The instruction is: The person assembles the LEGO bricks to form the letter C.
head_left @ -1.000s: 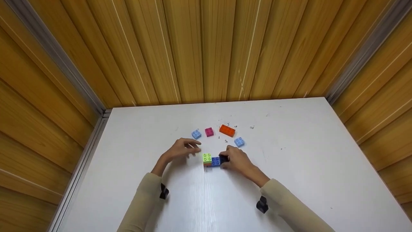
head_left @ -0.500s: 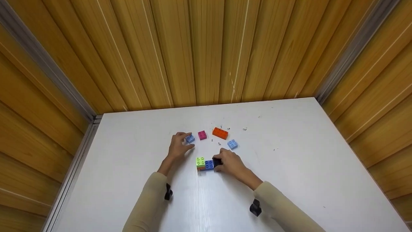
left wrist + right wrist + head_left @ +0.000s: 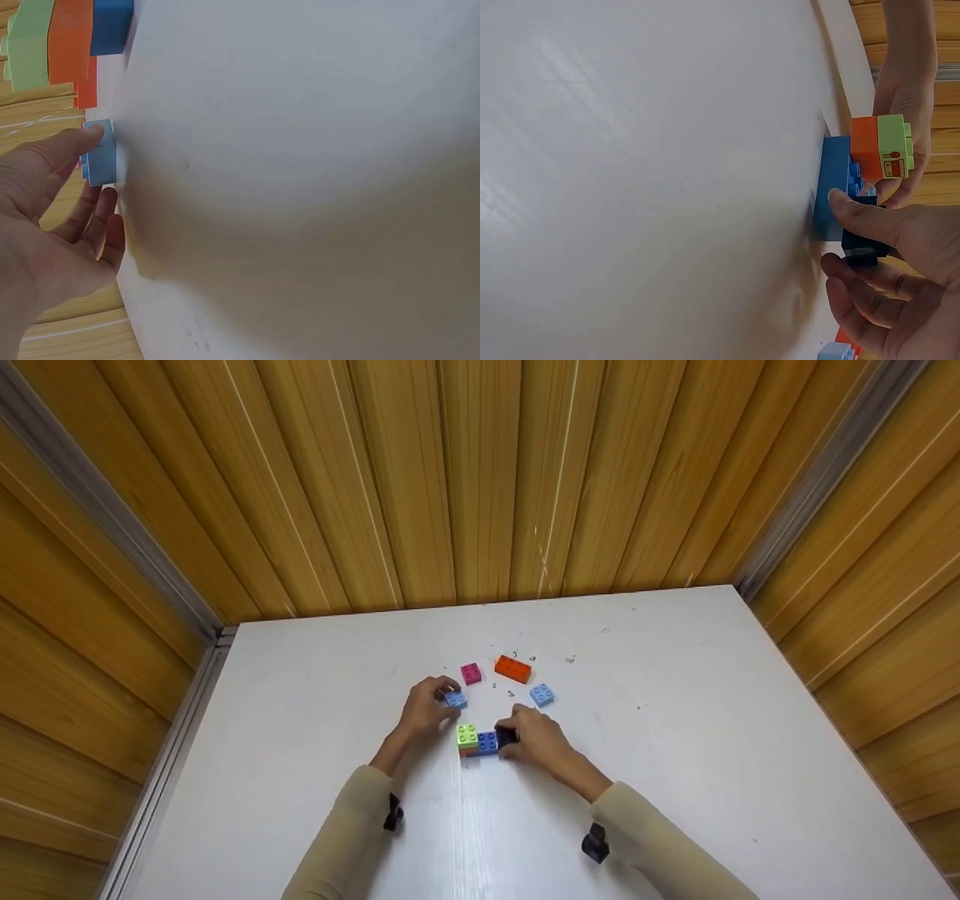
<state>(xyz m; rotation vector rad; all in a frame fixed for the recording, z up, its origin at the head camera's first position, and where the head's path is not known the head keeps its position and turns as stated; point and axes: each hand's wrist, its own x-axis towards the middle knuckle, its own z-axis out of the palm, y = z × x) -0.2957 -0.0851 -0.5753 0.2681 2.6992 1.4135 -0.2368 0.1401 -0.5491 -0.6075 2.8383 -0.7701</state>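
My left hand [image 3: 425, 711] pinches a light blue toy building brick [image 3: 456, 700] between thumb and fingers, low over the white table; the left wrist view shows the thumb on the side of this brick [image 3: 103, 161]. My right hand [image 3: 544, 741] grips a black brick [image 3: 864, 244] at the right end of a longer blue brick [image 3: 829, 176], its thumb reaching onto the blue one. On the blue brick's left end sits an orange brick [image 3: 864, 146] with a lime green brick [image 3: 467, 734] on top. The fingers partly hide the black brick.
Beyond the hands lie a pink brick [image 3: 471, 673], a longer red-orange brick [image 3: 513, 669] and a second light blue brick [image 3: 541, 694]. Small dark marks dot the white table [image 3: 660, 780]. Wood-patterned walls [image 3: 480, 495] stand behind and at both sides.
The left hand has gone out to the left light blue brick, taken hold of it and drawn it nearer the stack. The right hand keeps its grip on the black brick.
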